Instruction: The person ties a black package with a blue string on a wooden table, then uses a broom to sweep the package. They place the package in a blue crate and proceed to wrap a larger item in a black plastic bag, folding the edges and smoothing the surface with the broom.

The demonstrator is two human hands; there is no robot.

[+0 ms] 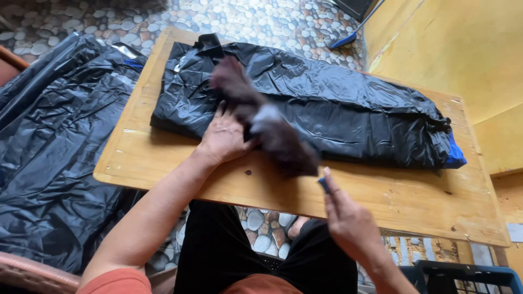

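A dark brown piece of cloth [261, 117], blurred by motion, lies across a black plastic bag [348, 109] on a wooden table [381, 190]. My left hand [223, 136] rests on the bag's near edge and grips the cloth at its middle. My right hand [346, 218] hovers over the table's front edge, just below the cloth's lower end, and pinches a small blue object [323, 185] between thumb and fingers. What the object is cannot be told. A bit of blue material [455, 155] sticks out at the bag's right end.
A large black plastic sheet [49, 152] covers the pebble-patterned floor [261, 22] at left. A yellow wall [463, 49] stands at right, with a blue broom [348, 35] leaning near it. A dark blue crate [463, 275] sits at bottom right. A woven chair edge [27, 275] shows at bottom left.
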